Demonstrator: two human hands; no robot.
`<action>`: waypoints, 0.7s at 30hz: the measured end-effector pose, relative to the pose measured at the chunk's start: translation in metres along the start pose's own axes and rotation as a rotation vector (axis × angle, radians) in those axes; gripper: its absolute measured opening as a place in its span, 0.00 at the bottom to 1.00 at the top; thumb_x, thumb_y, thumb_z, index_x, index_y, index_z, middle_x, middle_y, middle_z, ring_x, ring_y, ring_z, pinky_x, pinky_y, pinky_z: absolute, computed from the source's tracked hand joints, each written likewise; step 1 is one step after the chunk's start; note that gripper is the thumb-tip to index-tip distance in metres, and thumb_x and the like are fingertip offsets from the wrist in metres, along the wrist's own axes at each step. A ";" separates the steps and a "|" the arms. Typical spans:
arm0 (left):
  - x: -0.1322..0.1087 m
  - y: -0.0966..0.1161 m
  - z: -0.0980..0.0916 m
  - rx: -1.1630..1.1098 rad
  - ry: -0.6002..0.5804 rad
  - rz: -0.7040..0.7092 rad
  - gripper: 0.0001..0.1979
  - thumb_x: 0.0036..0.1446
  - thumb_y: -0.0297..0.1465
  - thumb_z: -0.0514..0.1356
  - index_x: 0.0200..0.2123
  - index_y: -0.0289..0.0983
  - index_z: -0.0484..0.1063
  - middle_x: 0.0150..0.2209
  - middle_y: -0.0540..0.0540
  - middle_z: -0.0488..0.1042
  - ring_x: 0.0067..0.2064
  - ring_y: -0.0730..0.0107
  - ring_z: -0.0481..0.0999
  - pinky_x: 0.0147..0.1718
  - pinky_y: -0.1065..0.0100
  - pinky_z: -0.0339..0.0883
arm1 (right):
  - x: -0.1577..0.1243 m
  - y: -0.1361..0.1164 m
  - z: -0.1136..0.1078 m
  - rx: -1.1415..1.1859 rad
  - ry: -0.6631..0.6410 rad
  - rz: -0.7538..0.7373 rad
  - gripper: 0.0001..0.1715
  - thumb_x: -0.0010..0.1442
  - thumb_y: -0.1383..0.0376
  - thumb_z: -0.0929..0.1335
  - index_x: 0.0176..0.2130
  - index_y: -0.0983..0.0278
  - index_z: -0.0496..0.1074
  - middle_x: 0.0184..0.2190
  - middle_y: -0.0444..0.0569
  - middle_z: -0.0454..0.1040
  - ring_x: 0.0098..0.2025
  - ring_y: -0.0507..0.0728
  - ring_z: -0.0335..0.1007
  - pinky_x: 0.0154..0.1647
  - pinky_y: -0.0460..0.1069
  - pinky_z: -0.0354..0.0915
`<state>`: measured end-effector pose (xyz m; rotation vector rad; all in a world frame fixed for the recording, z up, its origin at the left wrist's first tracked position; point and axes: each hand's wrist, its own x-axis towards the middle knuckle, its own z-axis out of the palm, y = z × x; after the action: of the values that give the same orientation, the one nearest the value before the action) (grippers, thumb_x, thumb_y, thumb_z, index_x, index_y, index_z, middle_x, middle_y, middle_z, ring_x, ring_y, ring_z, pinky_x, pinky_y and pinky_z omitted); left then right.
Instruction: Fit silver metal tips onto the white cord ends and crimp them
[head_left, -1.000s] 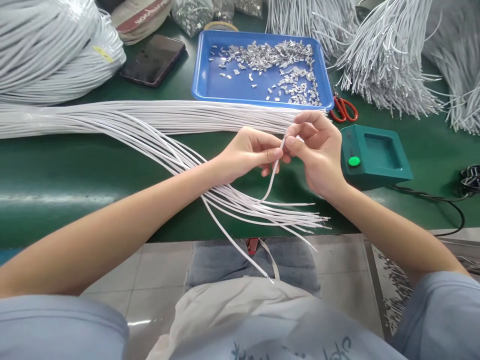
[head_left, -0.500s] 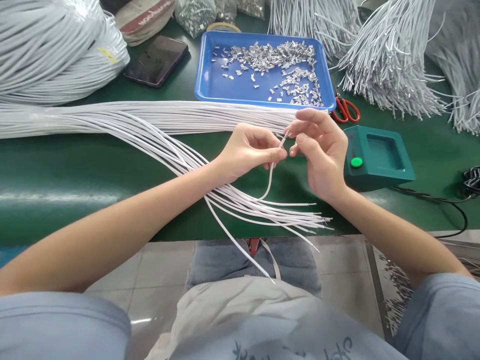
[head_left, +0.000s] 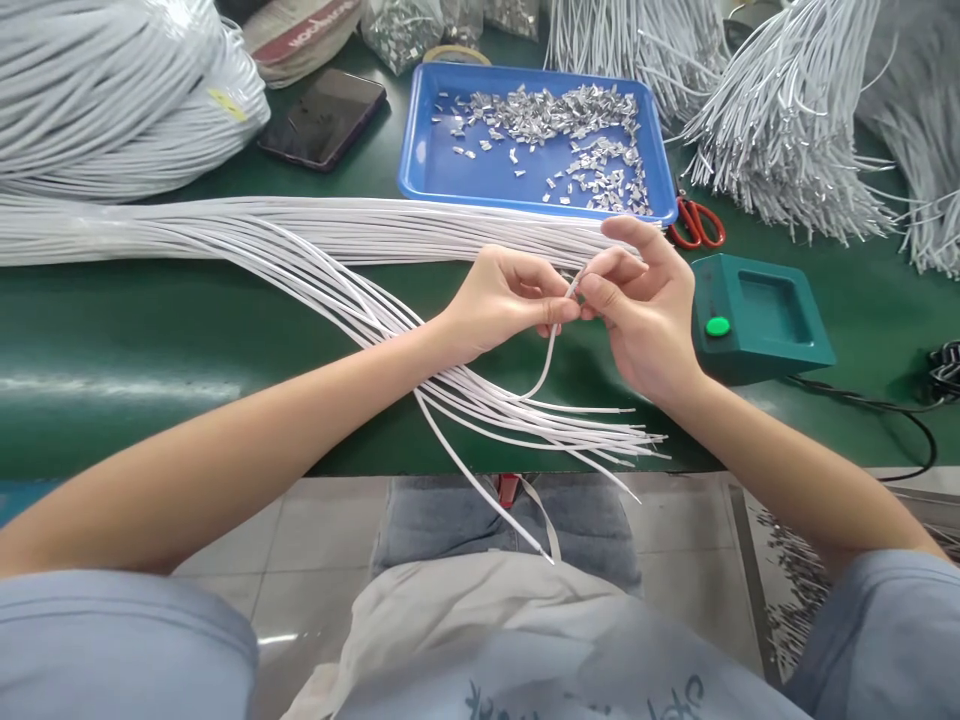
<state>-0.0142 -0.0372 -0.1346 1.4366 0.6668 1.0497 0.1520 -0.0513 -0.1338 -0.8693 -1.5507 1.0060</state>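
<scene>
My left hand (head_left: pixel 510 302) pinches a white wire (head_left: pixel 550 358) close to its end, which points up and to the right. Thumb and forefinger of my right hand (head_left: pixel 643 305) close on the tip of that same wire, while its other fingers are raised. Whether a small metal terminal sits on the tip is hidden by the fingers. Loose white wires (head_left: pixel 487 408) with stripped ends fan out beneath my left forearm toward the table's front edge, and one hangs over it. They branch from a long white wire bundle (head_left: pixel 315 222).
Behind my hands lies a blue tray (head_left: pixel 465 180) of small metal terminals. Red-handled scissors (head_left: pixel 697 222) and a green device (head_left: pixel 765 320) with a lit button are at the right. A phone (head_left: pixel 326 118), coiled wire (head_left: pixel 112 100) and finished-looking wire bundles (head_left: pixel 787 120) line the back.
My right thumb and forefinger have closed on the wire's tip, where they were apart before. My left hand keeps its pinch on the wire. The whole view has shifted slightly.
</scene>
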 end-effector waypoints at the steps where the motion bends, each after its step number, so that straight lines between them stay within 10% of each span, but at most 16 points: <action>1: 0.000 0.000 0.000 -0.007 -0.006 0.010 0.21 0.40 0.46 0.74 0.23 0.34 0.76 0.22 0.49 0.75 0.23 0.76 0.73 0.24 0.72 0.70 | 0.000 0.000 0.000 0.023 -0.018 0.010 0.20 0.58 0.54 0.72 0.48 0.52 0.66 0.30 0.41 0.70 0.31 0.52 0.69 0.29 0.50 0.70; 21: -0.001 0.005 -0.001 0.013 -0.051 -0.071 0.23 0.45 0.50 0.71 0.25 0.33 0.77 0.24 0.45 0.77 0.25 0.73 0.77 0.23 0.74 0.70 | 0.001 -0.006 -0.003 -0.112 -0.012 0.001 0.17 0.67 0.52 0.62 0.49 0.54 0.70 0.39 0.48 0.77 0.42 0.56 0.75 0.32 0.50 0.73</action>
<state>-0.0162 -0.0389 -0.1300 1.4366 0.6839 0.9518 0.1542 -0.0526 -0.1281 -0.9427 -1.6301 0.9332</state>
